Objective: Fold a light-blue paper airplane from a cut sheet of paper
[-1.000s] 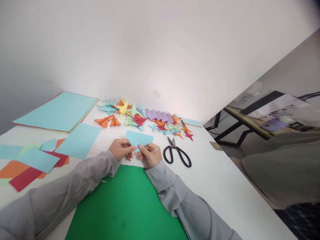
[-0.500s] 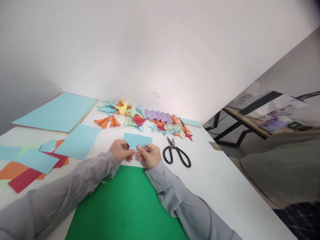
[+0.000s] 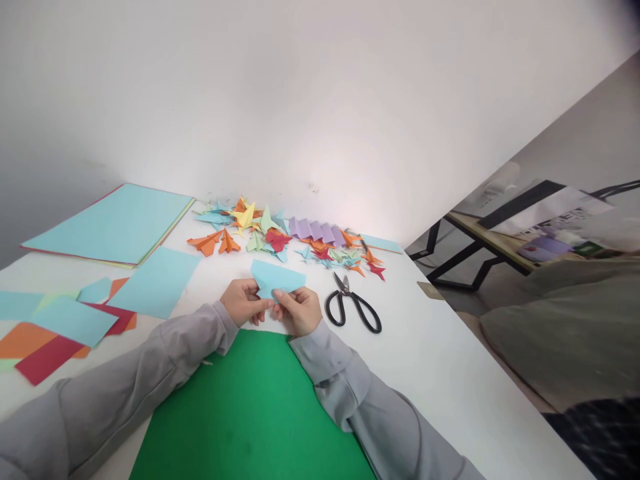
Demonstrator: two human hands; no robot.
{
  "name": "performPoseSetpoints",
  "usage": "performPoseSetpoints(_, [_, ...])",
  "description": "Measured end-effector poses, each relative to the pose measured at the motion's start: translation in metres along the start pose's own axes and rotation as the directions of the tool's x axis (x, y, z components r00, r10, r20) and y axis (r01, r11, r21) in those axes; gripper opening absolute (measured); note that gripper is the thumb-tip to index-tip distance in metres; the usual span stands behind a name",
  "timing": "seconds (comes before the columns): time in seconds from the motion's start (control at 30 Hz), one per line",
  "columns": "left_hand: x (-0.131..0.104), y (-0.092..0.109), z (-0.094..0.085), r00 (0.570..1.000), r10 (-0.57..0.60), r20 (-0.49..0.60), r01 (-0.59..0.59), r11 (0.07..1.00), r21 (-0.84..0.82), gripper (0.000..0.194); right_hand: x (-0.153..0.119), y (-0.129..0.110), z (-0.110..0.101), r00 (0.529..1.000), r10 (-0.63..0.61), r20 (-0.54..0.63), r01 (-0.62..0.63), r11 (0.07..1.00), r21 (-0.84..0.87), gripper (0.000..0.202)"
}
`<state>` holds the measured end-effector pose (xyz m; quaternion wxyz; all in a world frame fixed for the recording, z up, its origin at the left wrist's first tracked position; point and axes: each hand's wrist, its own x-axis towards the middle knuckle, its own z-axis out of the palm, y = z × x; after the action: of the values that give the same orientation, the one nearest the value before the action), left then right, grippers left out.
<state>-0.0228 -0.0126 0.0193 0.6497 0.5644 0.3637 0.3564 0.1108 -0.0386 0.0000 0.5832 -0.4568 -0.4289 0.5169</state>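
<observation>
Between my two hands is a small piece of light blue paper, folded, with its wide edge pointing away from me. My left hand pinches its left lower side with thumb and fingers. On the lower right, my right hand grips it, the thumb pressed flat on its face near the middle. Both hands are just above the far edge of a green sheet. The underside of the paper and some fingertips are hidden. Black-handled scissors lie partly open to the right of my right hand.
Folded paper shapes in several colours and a pleated purple strip lie along the wall. To the left are a stack of large sheets, a blue sheet and loose cut pieces. The table's right edge slopes beside a chair-like cushion.
The blue paper has tilted slightly, its left top corner now higher and more of its face showing. Both hands keep their hold in nearly the same place.
</observation>
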Motion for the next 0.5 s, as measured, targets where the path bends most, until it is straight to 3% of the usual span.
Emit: performPoseSetpoints(0.5, [0.0007, -0.0013, -0.0025, 1.0, 0.031, -0.006, -0.031, 0.999, -0.021, 0.035, 0.001, 0.003, -0.002, 0.999, -0.007, 0.045, 0.008, 1.0, -0.017, 0.028])
